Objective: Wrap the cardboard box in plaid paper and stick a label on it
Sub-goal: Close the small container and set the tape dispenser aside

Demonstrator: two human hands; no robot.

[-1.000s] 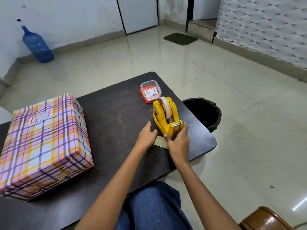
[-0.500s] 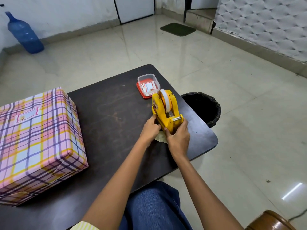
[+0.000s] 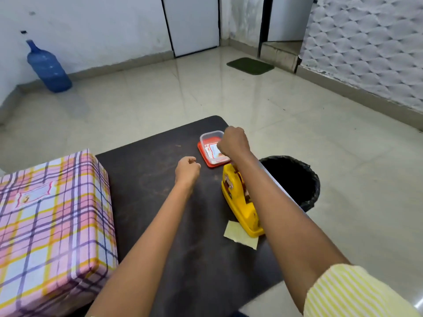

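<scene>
The box wrapped in pink, yellow and purple plaid paper [image 3: 52, 227] lies on the left of the dark table [image 3: 160, 225]. A small label [image 3: 36, 194] is stuck on its top. My right hand [image 3: 233, 143] hovers over the clear container [image 3: 211, 138] with its fingers curled down towards the labels inside. Its fingertips are hidden, so a grasp cannot be made out. My left hand [image 3: 187, 168] floats above the table's middle, loosely curled and holding nothing.
A yellow tape dispenser [image 3: 240, 202] stands under my right forearm, with a pale yellow paper scrap [image 3: 240, 235] at its near end. A black bin [image 3: 295, 177] sits on the floor beside the table's right edge. A blue water bottle [image 3: 48, 67] leans on the far wall.
Both hands have let go of the tape dispenser. My right hand has reached forward over the clear container, and my left hand has lifted and moved away to the left.
</scene>
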